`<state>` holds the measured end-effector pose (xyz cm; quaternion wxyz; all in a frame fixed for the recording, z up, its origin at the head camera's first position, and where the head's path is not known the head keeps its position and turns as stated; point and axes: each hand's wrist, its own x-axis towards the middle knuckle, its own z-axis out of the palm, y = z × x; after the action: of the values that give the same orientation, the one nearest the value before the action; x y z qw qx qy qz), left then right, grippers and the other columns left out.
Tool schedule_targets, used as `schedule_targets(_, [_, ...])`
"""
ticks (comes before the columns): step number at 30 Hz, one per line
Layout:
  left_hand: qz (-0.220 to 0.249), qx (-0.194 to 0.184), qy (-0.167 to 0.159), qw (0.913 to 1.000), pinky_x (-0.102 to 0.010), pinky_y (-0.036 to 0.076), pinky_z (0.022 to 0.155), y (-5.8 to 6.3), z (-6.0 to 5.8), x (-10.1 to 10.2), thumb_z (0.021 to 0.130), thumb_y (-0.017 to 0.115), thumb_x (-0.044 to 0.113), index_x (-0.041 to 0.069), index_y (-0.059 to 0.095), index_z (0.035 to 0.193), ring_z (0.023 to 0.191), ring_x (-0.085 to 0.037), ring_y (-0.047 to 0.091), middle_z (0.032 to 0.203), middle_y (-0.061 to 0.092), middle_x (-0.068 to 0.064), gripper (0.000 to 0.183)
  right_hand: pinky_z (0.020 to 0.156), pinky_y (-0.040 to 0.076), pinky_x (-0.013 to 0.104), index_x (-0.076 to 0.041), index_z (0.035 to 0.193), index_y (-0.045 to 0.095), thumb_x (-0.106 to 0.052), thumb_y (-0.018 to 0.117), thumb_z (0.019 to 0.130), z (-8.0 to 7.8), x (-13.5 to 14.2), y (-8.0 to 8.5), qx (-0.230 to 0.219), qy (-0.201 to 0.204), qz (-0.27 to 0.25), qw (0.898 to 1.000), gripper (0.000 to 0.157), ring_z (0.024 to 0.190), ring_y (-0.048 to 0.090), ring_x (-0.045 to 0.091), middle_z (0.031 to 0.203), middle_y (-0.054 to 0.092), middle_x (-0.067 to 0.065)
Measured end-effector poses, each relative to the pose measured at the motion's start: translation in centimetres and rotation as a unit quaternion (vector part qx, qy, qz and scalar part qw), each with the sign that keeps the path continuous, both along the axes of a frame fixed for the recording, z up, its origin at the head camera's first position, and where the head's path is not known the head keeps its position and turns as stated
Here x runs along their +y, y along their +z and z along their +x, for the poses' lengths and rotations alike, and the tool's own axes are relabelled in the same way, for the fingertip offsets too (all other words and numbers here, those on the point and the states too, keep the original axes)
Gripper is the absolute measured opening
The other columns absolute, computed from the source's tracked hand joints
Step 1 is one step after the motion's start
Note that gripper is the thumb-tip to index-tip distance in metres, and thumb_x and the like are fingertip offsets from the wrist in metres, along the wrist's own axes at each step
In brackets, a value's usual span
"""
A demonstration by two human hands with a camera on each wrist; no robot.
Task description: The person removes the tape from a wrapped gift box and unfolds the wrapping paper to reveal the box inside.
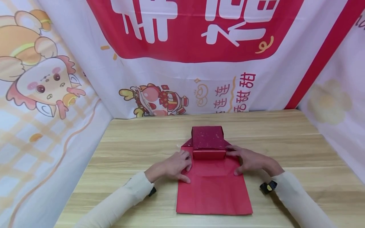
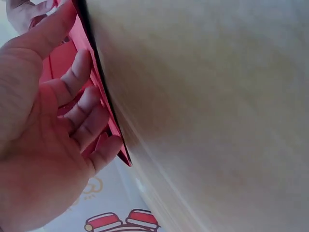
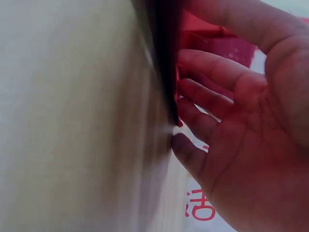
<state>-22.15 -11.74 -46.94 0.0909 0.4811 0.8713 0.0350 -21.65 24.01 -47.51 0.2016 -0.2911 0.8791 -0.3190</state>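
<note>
A sheet of red paper [image 1: 212, 193] lies flat on the table, with fold lines across it. At its far end stands a small dark red box [image 1: 208, 138], flanked by slanted dark red paper corners. My left hand [image 1: 176, 166] rests on the sheet's left edge, fingers loosely bent, thumb pointing inward. My right hand [image 1: 251, 161] touches the right edge; its fingers reach beside the box's near right corner and the thumb lies lower on the paper. In the left wrist view the left hand's fingertips [image 2: 83, 60] meet the paper's edge. Neither hand grips the box.
The wooden table [image 1: 137, 139] extends on both sides of the paper. A printed white and red cloth [image 1: 171, 72] hangs along the back, and patterned cloths [image 1: 65, 142] hang at the sides. Each wrist wears a black strap [image 1: 268, 187].
</note>
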Motion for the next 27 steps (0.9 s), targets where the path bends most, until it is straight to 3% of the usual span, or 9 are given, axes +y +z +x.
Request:
schedule_targets(3, [-0.005,-0.022,0.011,0.9997,-0.027,0.039,0.086,0.0,0.3,-0.1,0.074,0.077,0.061,0.017,0.052,0.097,0.101,-0.013,0.038,0.113,0.045,-0.001,0.055,0.107,0.043,0.058,-0.016,0.149,0.044,-0.036,0.085,0.074,0.5,-0.1,-0.1,0.009,0.003,0.030,1.000,0.088,0.142,0.027,0.040,0.162,0.022,0.011])
schedule_targets(6, [-0.019,-0.067,0.032,0.9971,-0.027,0.044,0.101,-0.1,0.5,-0.2,0.070,0.078,0.065,0.015,0.048,0.121,0.116,-0.015,0.039,0.129,0.042,-0.003,0.078,0.106,0.045,0.058,-0.015,0.152,0.038,-0.040,0.086,0.072,0.9,-0.2,-0.2,0.013,0.000,0.049,0.999,0.097,0.142,0.026,0.041,0.164,0.018,0.010])
schedule_targets(10, [-0.037,-0.118,0.072,0.9897,-0.039,0.034,0.120,-0.2,0.6,-0.2,0.067,0.078,0.067,0.014,0.027,0.149,0.146,-0.024,0.023,0.159,0.021,-0.008,0.111,0.105,0.045,0.060,-0.011,0.153,0.035,-0.040,0.087,0.069,1.2,-0.4,0.0,0.026,-0.005,0.066,0.997,0.103,0.142,0.026,0.043,0.163,0.018,0.013])
schedule_targets(13, [-0.052,-0.122,0.089,0.9871,-0.042,0.024,0.125,-0.2,0.5,-0.1,0.066,0.078,0.069,0.012,0.017,0.155,0.153,-0.027,0.009,0.166,0.007,-0.010,0.122,0.105,0.044,0.062,-0.010,0.153,0.035,-0.039,0.089,0.067,1.4,-0.8,0.4,0.048,-0.015,0.089,0.995,0.105,0.141,0.027,0.044,0.161,0.023,0.015])
schedule_targets(18, [-0.080,-0.073,0.072,0.9915,-0.040,0.013,0.128,-0.1,0.2,0.0,0.063,0.073,0.078,0.006,0.010,0.157,0.154,-0.027,0.007,0.166,0.009,-0.012,0.134,0.106,0.041,0.062,-0.005,0.148,0.043,-0.034,0.091,0.065,1.7,-1.7,1.0,0.091,-0.014,0.131,0.987,0.100,0.137,0.032,0.043,0.156,0.035,0.019])
schedule_targets(21, [-0.076,-0.051,0.064,0.9937,-0.039,0.015,0.127,-0.1,-0.4,0.1,0.061,0.070,0.082,0.005,0.013,0.157,0.152,-0.027,0.012,0.164,0.013,-0.012,0.136,0.108,0.042,0.058,-0.002,0.146,0.044,-0.028,0.091,0.065,1.5,-1.9,1.0,0.080,-0.006,0.119,0.990,0.098,0.140,0.032,0.042,0.155,0.035,0.020])
schedule_targets(27, [-0.040,-0.079,0.086,0.9923,-0.042,0.022,0.125,-0.2,-1.6,0.1,0.071,0.063,0.081,0.007,0.015,0.157,0.151,-0.028,0.014,0.165,0.013,-0.014,0.123,0.111,0.041,0.056,-0.006,0.153,0.032,-0.031,0.092,0.065,0.8,-1.6,0.5,0.032,-0.008,0.080,0.996,0.110,0.146,0.023,0.041,0.163,0.018,0.018])
